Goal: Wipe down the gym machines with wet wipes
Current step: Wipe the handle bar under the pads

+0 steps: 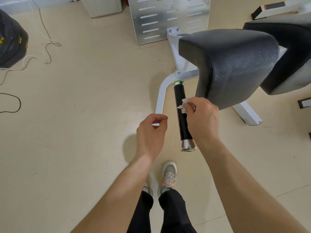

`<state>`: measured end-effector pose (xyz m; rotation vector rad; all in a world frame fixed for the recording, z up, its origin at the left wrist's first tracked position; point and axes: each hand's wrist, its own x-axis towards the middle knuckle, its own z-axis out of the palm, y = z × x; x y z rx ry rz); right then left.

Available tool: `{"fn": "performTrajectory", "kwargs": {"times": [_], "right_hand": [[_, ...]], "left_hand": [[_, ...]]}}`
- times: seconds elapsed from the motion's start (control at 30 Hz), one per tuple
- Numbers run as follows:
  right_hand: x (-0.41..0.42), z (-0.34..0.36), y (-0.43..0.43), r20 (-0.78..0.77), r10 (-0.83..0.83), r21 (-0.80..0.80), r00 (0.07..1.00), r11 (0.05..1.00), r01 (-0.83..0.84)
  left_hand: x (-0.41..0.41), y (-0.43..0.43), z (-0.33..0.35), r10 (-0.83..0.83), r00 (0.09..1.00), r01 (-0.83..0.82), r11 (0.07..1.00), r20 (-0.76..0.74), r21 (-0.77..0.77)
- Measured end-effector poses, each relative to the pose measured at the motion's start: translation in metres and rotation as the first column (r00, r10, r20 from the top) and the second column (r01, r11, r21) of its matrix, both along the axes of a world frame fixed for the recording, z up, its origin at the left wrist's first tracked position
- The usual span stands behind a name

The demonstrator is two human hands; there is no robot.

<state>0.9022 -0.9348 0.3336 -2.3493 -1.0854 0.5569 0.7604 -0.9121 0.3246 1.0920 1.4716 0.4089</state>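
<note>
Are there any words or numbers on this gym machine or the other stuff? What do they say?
None can be read.
Yellow marks on the black bag: too blurred to tell if they are letters.
The black grip, wipe, seat pad and slotted metal plate show no print.

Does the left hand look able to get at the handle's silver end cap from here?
Likely yes: the left hand sits just left of the black grip, and nothing lies between it and the silver end cap.
</note>
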Motion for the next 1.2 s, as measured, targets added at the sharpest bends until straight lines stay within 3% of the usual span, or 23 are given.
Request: {"fn": "performTrajectory", "kwargs": {"times": [0.23,0.53,0.77,1.0,1.2], "right_hand": [[-0.003,0.018,-0.046,-0.036,0.002,-0.026,0.999,1.000,-0.003],[0.006,-0.006,-0.004,-0.165,-0.113,0.017,0.980,0.993,0.118],[0.004,0.008,-0.041,-0.079,0.015,0.008,0.997,1.000,-0.014],[0.003,0.025,-0.054,-0.284,0.051,0.033,0.957,0.999,-0.043],[-0.004,0.040,-0.067,-0.347,0.281,-0.038,0.895,0.949,-0.313]], "left_hand": [[-0.002,0.000,0.003,-0.037,0.999,0.037,0.998,0.001,0.043],[0.006,0.001,0.003,-0.055,0.998,0.050,0.992,0.041,0.118],[0.014,0.007,0.006,-0.059,0.997,0.052,0.988,0.047,0.142],[0.012,0.003,0.007,-0.034,0.999,0.030,0.996,0.042,0.089],[0.007,0.004,0.006,-0.010,0.999,0.008,0.997,0.032,0.073]]}}
